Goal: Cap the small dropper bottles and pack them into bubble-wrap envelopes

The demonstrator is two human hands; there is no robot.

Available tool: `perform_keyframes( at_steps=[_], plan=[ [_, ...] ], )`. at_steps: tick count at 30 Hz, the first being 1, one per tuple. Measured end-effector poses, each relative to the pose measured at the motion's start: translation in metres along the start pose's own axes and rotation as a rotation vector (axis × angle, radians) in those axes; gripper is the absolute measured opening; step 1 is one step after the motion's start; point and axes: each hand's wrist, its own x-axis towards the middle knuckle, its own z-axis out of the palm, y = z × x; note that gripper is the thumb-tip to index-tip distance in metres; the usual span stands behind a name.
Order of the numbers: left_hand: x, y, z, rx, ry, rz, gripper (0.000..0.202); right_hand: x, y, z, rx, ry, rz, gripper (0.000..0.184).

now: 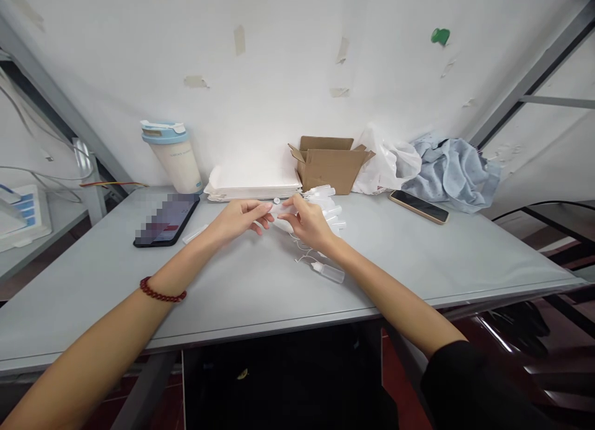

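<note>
Both my hands meet above the middle of the grey table (242,293). My right hand (309,222) is closed round a small clear plastic bottle (284,211), whose end pokes out to the left. My left hand (242,218) pinches at that bottle's tip, where a small cap (276,201) shows just above the fingers. A pile of several similar clear bottles (328,201) lies right behind my right hand. One more bottle (328,272) lies alone on the table under my right wrist. A red bead bracelet (162,292) is on my left forearm.
A dark phone (167,220) lies at the left, another phone (419,206) at the right. At the back stand a tumbler (174,156), a flat white stack (253,185), an open cardboard box (328,160), a white plastic bag (388,160) and a blue cloth (453,170).
</note>
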Motion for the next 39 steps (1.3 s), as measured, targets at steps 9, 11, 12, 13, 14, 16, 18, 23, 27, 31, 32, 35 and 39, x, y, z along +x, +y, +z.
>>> perform_keyframes(
  at_steps=[9,11,12,13,14,16,18,23,27,31,32,35,39],
  plan=[
    [0.001,-0.007,-0.003,0.142,0.0,0.121,0.035,0.0,-0.001,-0.001,0.04,0.0,0.002,0.015],
    [-0.001,-0.006,-0.002,0.211,0.029,0.191,0.031,0.0,-0.003,-0.003,0.093,-0.007,0.04,0.015],
    [-0.002,-0.004,0.0,0.235,0.045,0.218,0.028,0.001,-0.004,-0.003,0.122,-0.012,0.061,0.015],
    [-0.003,-0.002,0.001,0.253,0.059,0.239,0.026,0.001,-0.005,-0.004,0.15,-0.017,0.08,0.015],
    [-0.004,-0.001,0.002,0.266,0.07,0.253,0.025,0.001,-0.006,-0.005,0.175,-0.021,0.096,0.016],
    [-0.005,0.002,0.004,0.275,0.085,0.266,0.025,0.002,-0.007,-0.006,0.207,-0.018,0.119,0.017],
    [-0.004,0.002,0.004,0.258,0.08,0.257,0.026,0.003,-0.008,-0.006,0.214,-0.003,0.123,0.016],
    [0.001,-0.004,0.0,0.159,0.026,0.111,0.041,0.002,-0.006,-0.004,0.131,0.046,0.021,0.013],
    [0.002,-0.007,-0.001,0.068,-0.026,0.063,0.043,0.001,-0.003,-0.003,0.086,0.039,-0.048,0.011],
    [-0.001,-0.005,0.0,0.151,-0.035,0.132,0.039,-0.001,0.0,-0.002,0.084,0.025,-0.096,0.01],
    [-0.002,-0.004,0.0,0.187,-0.026,0.155,0.038,-0.001,0.0,-0.002,0.093,0.026,-0.112,0.01],
    [-0.003,-0.005,0.003,0.289,0.015,0.23,0.033,0.0,0.001,-0.003,0.12,0.018,-0.145,0.01],
    [-0.003,-0.01,0.007,0.417,0.08,0.329,0.026,0.001,0.001,-0.006,0.132,-0.016,-0.148,0.013]
  ],
)
